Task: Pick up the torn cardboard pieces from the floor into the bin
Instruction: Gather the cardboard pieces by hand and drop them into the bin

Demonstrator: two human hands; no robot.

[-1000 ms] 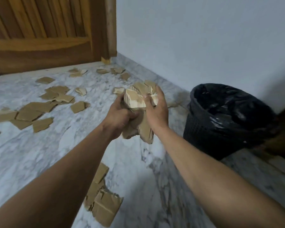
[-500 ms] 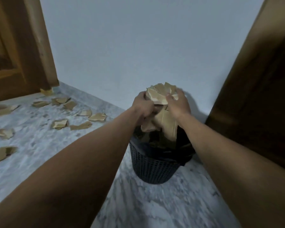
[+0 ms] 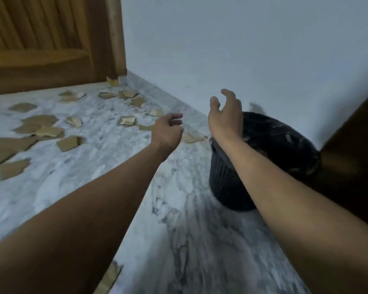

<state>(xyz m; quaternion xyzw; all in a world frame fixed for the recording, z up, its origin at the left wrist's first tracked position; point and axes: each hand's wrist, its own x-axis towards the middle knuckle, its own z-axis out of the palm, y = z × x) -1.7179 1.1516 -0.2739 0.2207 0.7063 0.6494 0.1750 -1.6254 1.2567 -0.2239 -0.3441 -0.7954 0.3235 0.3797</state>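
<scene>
1 cardboard scrap [image 3: 109, 276] lies by L forearm; L hand [image 3: 168, 130] empty, fingers loosely curled, beside bin [image 3: 225, 181]; R hand [image 3: 226, 115] empty, fingers relaxed, over bin rim; torn cardboard pieces [image 3: 69, 143] litter marble floor [image 3: 179, 230] toward wooden door [image 3: 40, 49].

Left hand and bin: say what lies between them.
In the head view, one torn cardboard piece lies on the marble floor between the left hand and the bin.
</scene>
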